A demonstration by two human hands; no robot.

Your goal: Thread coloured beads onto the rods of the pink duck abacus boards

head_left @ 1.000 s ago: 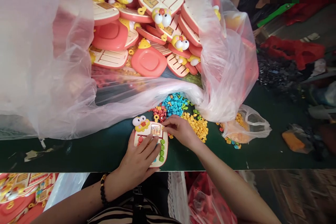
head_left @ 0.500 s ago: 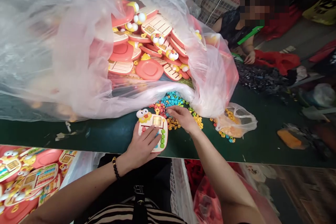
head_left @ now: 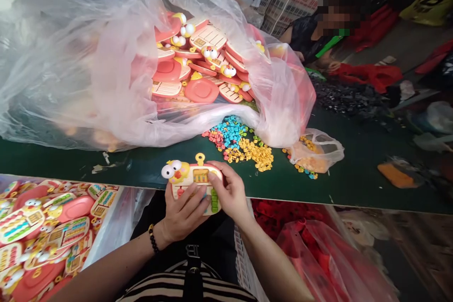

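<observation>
The right hand (head_left: 231,193), half a second ago at the small coloured pieces (head_left: 231,131), now grips the right side of the bird-faced toy board (head_left: 201,177). The board has moved closer to the wearer, overlapping the table's (head_left: 300,188) front edge.

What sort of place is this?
Likely a toy assembly workshop. Pink toy boards fill a large open plastic bag on a long green table, loose colored pieces lie heaped in front of it, and filled boards bearing such pieces are piled at lower left.
</observation>
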